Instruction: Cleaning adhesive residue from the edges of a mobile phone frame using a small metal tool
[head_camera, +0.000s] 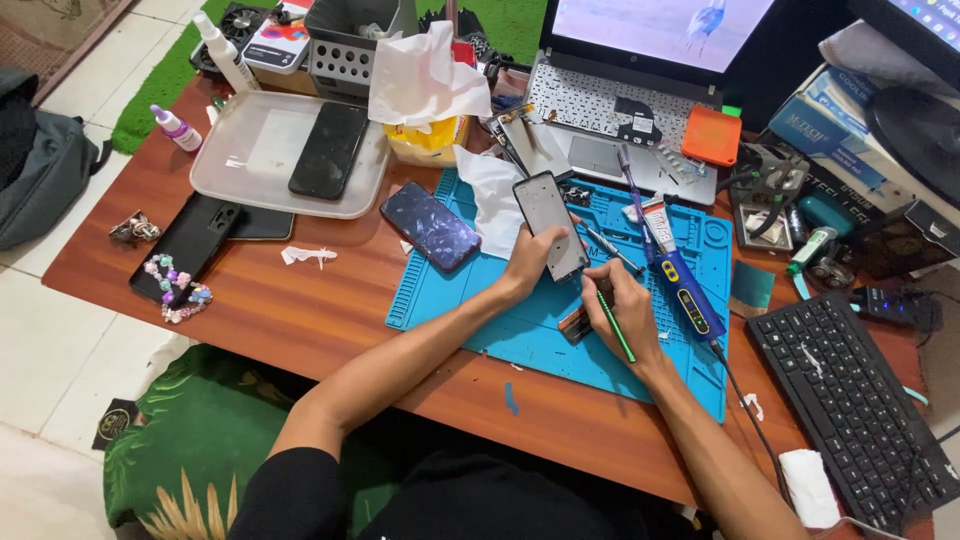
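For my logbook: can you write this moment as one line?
left hand: holds phone | right hand: holds green tool | over blue mat

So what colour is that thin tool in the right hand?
Green: the thin tool in the right hand, clearest in the head view.

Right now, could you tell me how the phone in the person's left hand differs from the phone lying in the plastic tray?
The held phone shows a pale grey face, while the tray phone is black. The held phone is propped up over the blue mat by the left hand; the tray phone lies flat, untouched, in the clear tray. The right hand works a green tool at the held one. Both are slim rectangles.
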